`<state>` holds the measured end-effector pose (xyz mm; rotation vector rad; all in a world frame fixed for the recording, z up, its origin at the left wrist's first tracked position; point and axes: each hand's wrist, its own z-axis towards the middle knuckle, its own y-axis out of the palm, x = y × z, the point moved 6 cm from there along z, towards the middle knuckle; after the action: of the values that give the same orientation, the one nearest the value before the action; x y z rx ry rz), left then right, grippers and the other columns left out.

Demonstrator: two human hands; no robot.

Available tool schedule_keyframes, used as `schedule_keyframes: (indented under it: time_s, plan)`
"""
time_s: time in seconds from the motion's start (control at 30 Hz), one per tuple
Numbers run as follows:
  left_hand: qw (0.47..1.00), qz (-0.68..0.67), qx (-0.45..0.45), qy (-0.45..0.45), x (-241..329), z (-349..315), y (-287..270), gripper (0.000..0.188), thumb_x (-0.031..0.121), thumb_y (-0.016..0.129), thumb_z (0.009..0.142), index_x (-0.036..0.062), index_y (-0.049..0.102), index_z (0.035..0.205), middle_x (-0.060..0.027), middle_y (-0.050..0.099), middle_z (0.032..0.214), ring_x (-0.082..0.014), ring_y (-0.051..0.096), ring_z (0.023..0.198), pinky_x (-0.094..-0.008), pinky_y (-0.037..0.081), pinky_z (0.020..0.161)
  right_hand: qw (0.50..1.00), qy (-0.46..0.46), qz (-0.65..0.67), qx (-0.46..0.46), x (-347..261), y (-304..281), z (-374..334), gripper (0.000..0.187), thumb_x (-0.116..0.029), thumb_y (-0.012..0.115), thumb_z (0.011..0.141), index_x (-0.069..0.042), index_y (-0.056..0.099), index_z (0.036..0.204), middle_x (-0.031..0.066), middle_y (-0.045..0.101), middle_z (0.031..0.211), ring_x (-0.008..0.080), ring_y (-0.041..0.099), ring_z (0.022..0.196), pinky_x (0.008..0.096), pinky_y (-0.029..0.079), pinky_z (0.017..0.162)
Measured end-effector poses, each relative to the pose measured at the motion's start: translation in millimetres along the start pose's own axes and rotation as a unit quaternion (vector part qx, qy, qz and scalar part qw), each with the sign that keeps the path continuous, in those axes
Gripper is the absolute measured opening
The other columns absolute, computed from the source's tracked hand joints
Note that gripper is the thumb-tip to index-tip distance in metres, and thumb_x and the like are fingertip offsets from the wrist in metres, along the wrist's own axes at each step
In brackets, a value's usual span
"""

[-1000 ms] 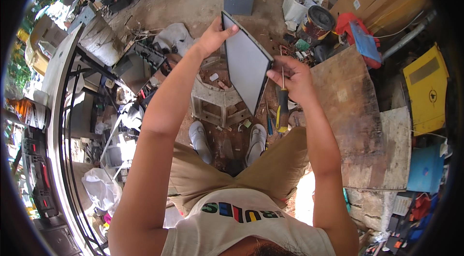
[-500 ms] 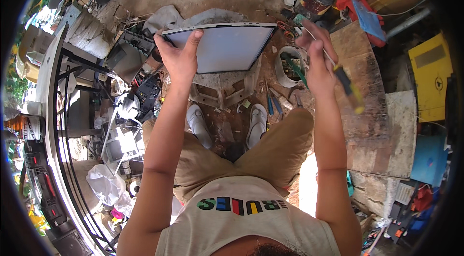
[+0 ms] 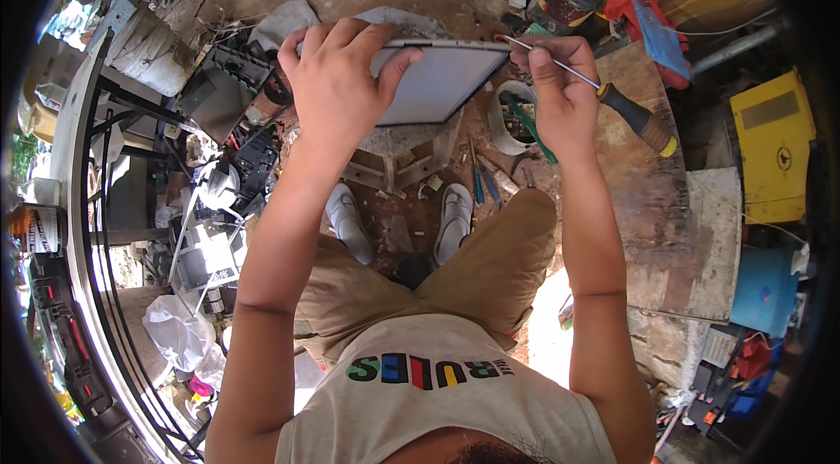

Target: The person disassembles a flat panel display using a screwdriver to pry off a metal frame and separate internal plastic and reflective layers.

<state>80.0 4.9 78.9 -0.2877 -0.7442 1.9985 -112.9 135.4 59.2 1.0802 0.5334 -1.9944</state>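
Note:
A thin flat display panel (image 3: pixel 451 83) with a whitish face and dark frame stands tilted in front of me. My left hand (image 3: pixel 341 83) lies over its top edge at the left, fingers behind and thumb on the near side. In my right hand (image 3: pixel 564 101) is a screwdriver (image 3: pixel 640 121) with a black and yellow handle, which points out to the right. Its metal shaft passes between my fingers, and the tip is at the panel's top right corner; whether it touches I cannot tell. Below the panel is a pale stool-like support (image 3: pixel 394 171), partly hidden.
A round white container (image 3: pixel 507 127) holds a green-handled tool. Several tools (image 3: pixel 486 184) lie on the floor by my right shoe. At right are a wooden board (image 3: pixel 643 175) and a yellow box (image 3: pixel 774 144); a metal-framed table (image 3: pixel 79 175) and piled scrap parts flank my left.
My left hand has moved right along the top edge, its fingers now over it. My right hand has brought the screwdriver's tip left to the panel's corner.

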Motion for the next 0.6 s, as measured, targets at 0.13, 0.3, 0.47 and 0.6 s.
schedule_keyframes:
  time_s: [0.13,0.3,0.47,0.6]
  plan:
    - [1.000,0.014,-0.004,-0.002,2,3,5,0.029,0.044,0.073,0.080,0.0183,0.073,0.093,0.0028,0.066,0.090,-0.0219,0.058,0.091,-0.0464,0.033,0.095,0.995,-0.053,-0.081,-0.038,0,0,8,0.015,-0.014,0.065,0.095,0.000,0.060,0.098,0.0088,0.070,0.098,0.0150,0.065,0.093,0.0289,0.051,0.084]
    - [1.000,0.004,0.000,-0.005,0,1,8,0.028,0.043,0.072,0.080,0.0186,0.073,0.092,0.0038,0.066,0.088,-0.0212,0.057,0.089,-0.0456,0.033,0.094,0.985,-0.034,-0.127,-0.115,-4,8,24,0.014,-0.014,0.070,0.091,-0.002,0.064,0.096,0.0082,0.072,0.097,0.0160,0.068,0.092,0.0287,0.052,0.083]
    - [1.000,0.003,0.004,-0.009,-1,0,11,0.027,0.043,0.073,0.079,0.0189,0.073,0.092,0.0038,0.066,0.087,-0.0209,0.057,0.087,-0.0447,0.032,0.093,0.980,-0.019,-0.140,-0.138,-3,15,31,0.015,-0.015,0.070,0.090,-0.001,0.065,0.095,0.0079,0.073,0.097,0.0163,0.069,0.092,0.0291,0.054,0.083]
    - [1.000,-0.003,0.018,-0.004,-3,0,12,0.027,0.043,0.073,0.078,0.0189,0.073,0.091,0.0042,0.065,0.085,-0.0204,0.057,0.086,-0.0441,0.033,0.092,0.975,-0.025,-0.164,-0.150,-5,18,33,0.014,-0.013,0.071,0.089,-0.001,0.065,0.095,0.0077,0.073,0.095,0.0162,0.070,0.091,0.0289,0.054,0.083]
